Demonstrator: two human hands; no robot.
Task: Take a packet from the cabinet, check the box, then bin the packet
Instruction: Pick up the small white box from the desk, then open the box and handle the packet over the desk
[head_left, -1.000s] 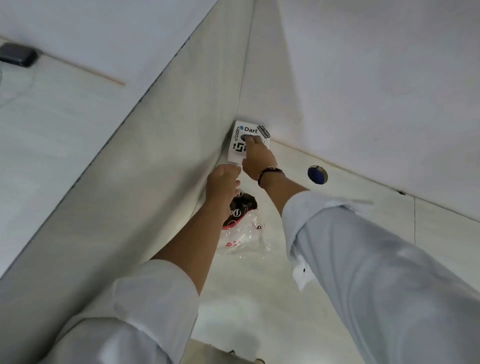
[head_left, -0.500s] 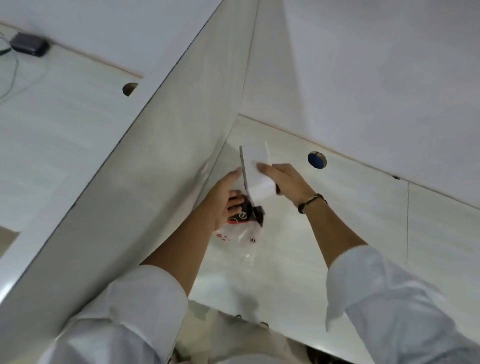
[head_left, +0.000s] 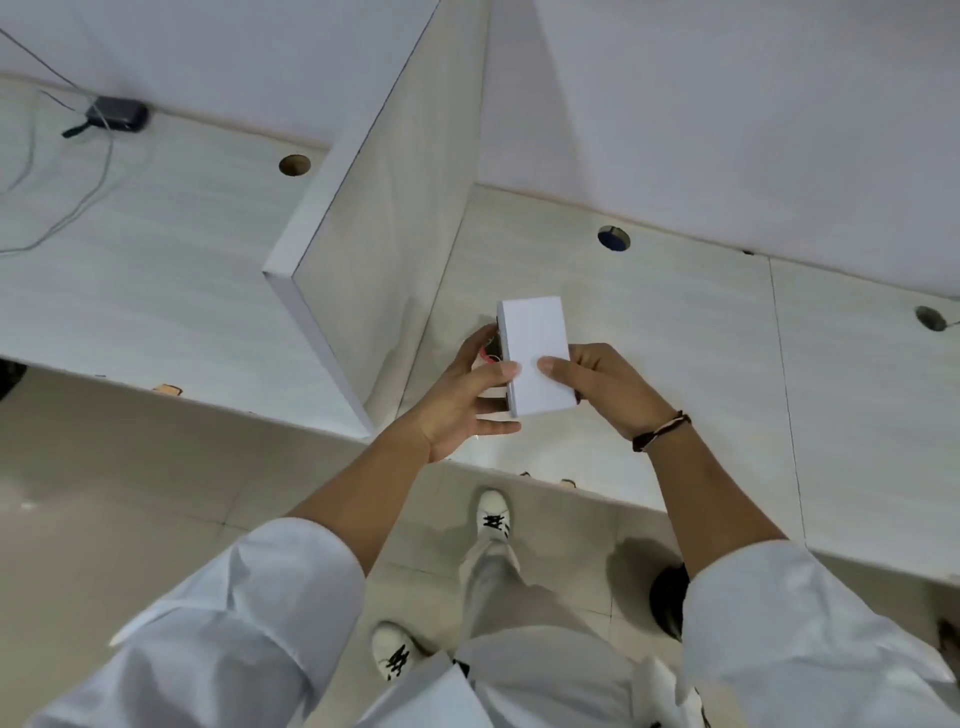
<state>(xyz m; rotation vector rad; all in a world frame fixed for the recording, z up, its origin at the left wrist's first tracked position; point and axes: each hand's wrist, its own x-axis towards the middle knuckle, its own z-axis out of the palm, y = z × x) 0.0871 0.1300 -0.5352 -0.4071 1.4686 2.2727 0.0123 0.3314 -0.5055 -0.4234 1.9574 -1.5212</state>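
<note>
A small white box (head_left: 535, 353) is held flat above the desk (head_left: 675, 332), plain side up, between both hands. My right hand (head_left: 602, 384) grips its right edge, thumb on top. My left hand (head_left: 462, 400) presses its thumb on the box's left part. Its fingers curl around the packet (head_left: 491, 347), a clear plastic wrapper with red and black print. The box and fingers hide most of the packet, tucked against the box's left side.
A white divider panel (head_left: 363, 234) stands upright just left of the hands. The desk has round cable holes (head_left: 613, 238). A dark adapter with cables (head_left: 117, 114) lies far left. Below are floor tiles, my shoes (head_left: 493, 514) and a dark round object (head_left: 667, 597).
Both hands have drawn back from the corner by the divider toward me, bringing box and packet along. The box has turned from printed face to plain side up, and both hands now hold it.
</note>
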